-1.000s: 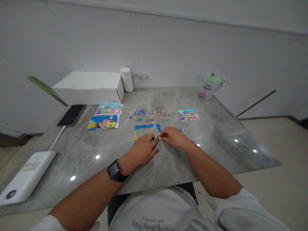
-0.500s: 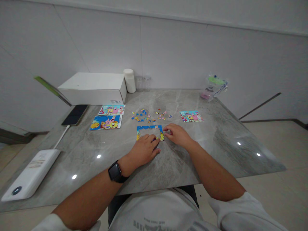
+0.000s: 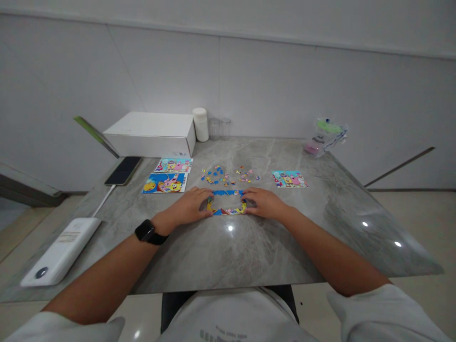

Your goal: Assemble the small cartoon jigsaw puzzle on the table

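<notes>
A rectangular jigsaw puzzle border lies flat on the table, blue on top and yellow at the sides, with bare table inside it. My left hand, a black watch on its wrist, grips the left side between thumb and fingers. On the opposite side my right hand holds the right edge the same way. The fingertips hide parts of both short sides. Loose jigsaw pieces are scattered just beyond the border, with another cluster of pieces to their right.
Picture cards lie at the left and another picture card at the right. Also around are a phone, a white power bank, a white box, a white bottle, small jars and a plastic bag.
My left hand has moved from the border's lower edge to its left side. My right hand has closed in on the right side. The lower edge now shows, and the camera view has shifted slightly.
</notes>
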### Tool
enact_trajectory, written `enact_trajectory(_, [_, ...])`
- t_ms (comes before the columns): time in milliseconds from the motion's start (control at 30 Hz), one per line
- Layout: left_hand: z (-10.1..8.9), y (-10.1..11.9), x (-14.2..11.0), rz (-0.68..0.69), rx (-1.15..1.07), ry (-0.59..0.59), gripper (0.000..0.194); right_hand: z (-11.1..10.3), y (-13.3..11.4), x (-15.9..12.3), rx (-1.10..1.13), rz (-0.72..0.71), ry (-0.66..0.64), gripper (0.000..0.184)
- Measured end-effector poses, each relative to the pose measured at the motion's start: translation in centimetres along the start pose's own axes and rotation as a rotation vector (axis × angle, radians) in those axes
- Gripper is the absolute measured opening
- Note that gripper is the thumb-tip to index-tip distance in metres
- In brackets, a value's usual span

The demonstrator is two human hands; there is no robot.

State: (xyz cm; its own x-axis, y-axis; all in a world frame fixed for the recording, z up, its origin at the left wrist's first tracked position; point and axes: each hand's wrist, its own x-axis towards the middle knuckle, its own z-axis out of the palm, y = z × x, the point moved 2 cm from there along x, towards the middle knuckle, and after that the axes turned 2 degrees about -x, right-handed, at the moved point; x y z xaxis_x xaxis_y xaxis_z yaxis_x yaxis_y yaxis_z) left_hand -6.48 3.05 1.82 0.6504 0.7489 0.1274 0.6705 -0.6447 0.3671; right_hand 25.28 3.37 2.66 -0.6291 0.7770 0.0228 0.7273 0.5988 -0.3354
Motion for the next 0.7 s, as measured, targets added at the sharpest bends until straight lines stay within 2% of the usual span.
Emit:
enact_trajectory(433, [0.5,2.3,-0.6,-0.005,-0.049,-0.006,0.051,0.3,-0.4,-1.3,0.003,-0.014,-0.040,0.041])
enact_trajectory(600, [0.2,2.3,0.2,0.003,-0.047,-0.040,0.056,-0.2,-0.9,-0.8,-0.024,-0.039,-0.062,0.040])
enact_trajectory(700, [-0.6,1.8,0.7,0.012,-0.057,-0.028,0.050,-0.8,-0.9,-0.5,0.000,-0.062,-0.027,0.038])
